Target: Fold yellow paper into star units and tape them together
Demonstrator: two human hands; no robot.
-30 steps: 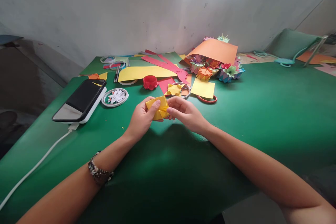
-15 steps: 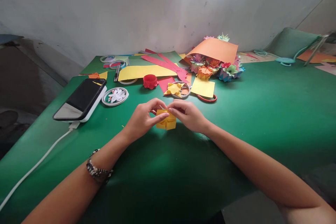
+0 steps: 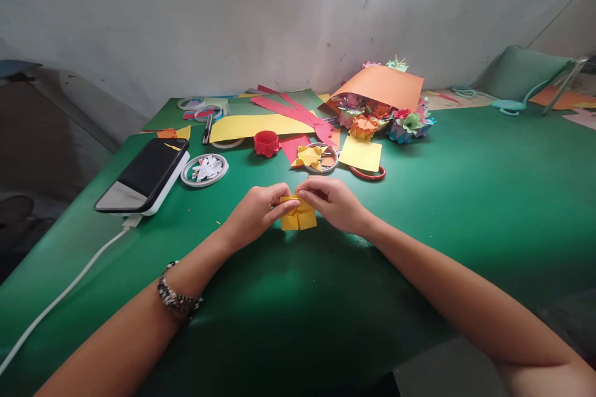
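Between my two hands is a small folded yellow paper [image 3: 298, 219], with flaps that meet at creases in its middle. My left hand [image 3: 261, 208] pinches its upper left side, the thumb lying across the front. My right hand [image 3: 329, 200] grips the top right edge between thumb and fingers. The fingertips behind the paper are hidden. Just beyond my hands lie a yellow folded paper star [image 3: 310, 157] on a tape roll and a pale yellow paper square [image 3: 361, 153] over red-handled scissors [image 3: 372, 174].
On the left are a phone-like black and white device [image 3: 144, 177] with a white cable [image 3: 79, 282] and a tape roll [image 3: 205, 170] holding paper scraps. Behind stand a red paper ring [image 3: 266, 144], paper strips [image 3: 261, 128] and paper flowers [image 3: 410, 124] under an orange sheet [image 3: 382, 87].
The folded yellow paper has shifted slightly right and turned a little. My left fingers have curled lower behind its top edge. My right hand keeps its pinch.
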